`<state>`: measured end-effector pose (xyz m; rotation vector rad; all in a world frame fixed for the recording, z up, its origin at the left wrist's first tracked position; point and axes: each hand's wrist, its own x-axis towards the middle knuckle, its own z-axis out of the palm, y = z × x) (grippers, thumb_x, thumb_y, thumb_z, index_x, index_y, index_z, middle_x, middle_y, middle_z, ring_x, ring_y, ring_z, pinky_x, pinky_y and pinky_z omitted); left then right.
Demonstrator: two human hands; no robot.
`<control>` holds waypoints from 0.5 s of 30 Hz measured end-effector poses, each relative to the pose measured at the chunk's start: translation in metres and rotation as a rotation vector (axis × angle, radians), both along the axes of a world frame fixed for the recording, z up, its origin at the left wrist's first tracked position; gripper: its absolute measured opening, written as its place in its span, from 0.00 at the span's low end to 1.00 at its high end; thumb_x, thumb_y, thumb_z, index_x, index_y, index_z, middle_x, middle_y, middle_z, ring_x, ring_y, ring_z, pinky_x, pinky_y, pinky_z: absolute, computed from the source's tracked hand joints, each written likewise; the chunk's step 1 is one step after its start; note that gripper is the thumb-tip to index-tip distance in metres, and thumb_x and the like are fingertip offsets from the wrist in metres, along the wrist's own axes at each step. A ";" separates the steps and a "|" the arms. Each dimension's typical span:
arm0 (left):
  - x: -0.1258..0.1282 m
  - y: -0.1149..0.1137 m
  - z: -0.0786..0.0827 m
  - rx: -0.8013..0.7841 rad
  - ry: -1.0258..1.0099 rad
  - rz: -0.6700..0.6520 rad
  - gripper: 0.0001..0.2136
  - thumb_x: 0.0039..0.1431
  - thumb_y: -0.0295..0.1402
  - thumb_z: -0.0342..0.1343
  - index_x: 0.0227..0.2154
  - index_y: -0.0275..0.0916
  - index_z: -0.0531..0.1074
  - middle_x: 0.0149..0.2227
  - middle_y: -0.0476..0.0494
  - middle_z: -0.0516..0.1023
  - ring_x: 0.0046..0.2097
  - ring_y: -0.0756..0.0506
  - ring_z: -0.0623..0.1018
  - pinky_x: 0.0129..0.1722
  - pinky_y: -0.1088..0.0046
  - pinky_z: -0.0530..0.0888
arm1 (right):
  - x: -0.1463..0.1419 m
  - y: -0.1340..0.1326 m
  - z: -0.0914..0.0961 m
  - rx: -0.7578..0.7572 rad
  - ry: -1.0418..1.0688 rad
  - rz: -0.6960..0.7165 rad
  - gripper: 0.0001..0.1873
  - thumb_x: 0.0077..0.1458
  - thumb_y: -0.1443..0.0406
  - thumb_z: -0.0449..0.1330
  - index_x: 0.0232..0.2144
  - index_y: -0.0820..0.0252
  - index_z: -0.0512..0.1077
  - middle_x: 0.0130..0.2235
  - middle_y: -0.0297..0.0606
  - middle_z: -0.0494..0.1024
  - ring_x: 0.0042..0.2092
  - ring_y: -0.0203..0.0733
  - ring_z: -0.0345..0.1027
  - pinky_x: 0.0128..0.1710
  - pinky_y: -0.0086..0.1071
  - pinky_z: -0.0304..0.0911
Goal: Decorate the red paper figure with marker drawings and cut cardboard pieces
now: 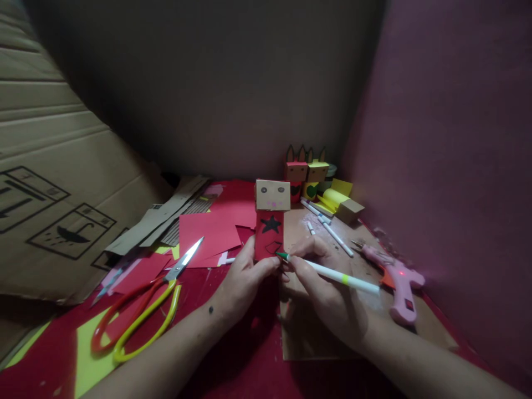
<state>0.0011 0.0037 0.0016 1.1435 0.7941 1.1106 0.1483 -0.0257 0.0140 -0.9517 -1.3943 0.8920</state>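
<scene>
A paper figure point(272, 195) with a tan box head and a red body stands upright in front of me. Drawn eyes, pink marks, a black star and a dark outlined shape below it show on its front. My left hand point(245, 280) is wrapped around the lower part of the red body. Between the thumb and fingers of my right hand point(324, 277) is a white marker point(341, 277) with a green end pointing left. That green end is at the lower right of the outlined shape; whether it touches the paper I cannot tell.
Yellow-and-red scissors point(166, 305) lie at the left by red paper point(208, 235) and cardboard strips point(162, 213). A pink glue gun point(399, 282), its light glowing, rests right on a cardboard sheet point(311, 343). Behind are loose markers point(336, 235) and two eared paper figures point(307, 172).
</scene>
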 end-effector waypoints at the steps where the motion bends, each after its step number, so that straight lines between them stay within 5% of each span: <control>1: 0.000 0.000 0.000 -0.005 -0.008 -0.001 0.10 0.55 0.28 0.58 0.40 0.39 0.68 0.36 0.47 0.77 0.37 0.47 0.76 0.40 0.69 0.72 | 0.000 0.000 0.000 0.000 0.000 0.008 0.04 0.55 0.65 0.57 0.28 0.57 0.67 0.25 0.31 0.71 0.24 0.35 0.65 0.21 0.28 0.60; 15: 0.003 -0.002 0.005 -0.007 -0.007 -0.006 0.10 0.53 0.30 0.60 0.38 0.38 0.68 0.32 0.47 0.77 0.33 0.47 0.76 0.35 0.69 0.74 | 0.002 0.001 0.003 -0.002 -0.048 -0.057 0.04 0.56 0.66 0.56 0.28 0.56 0.68 0.25 0.31 0.74 0.27 0.36 0.70 0.24 0.28 0.64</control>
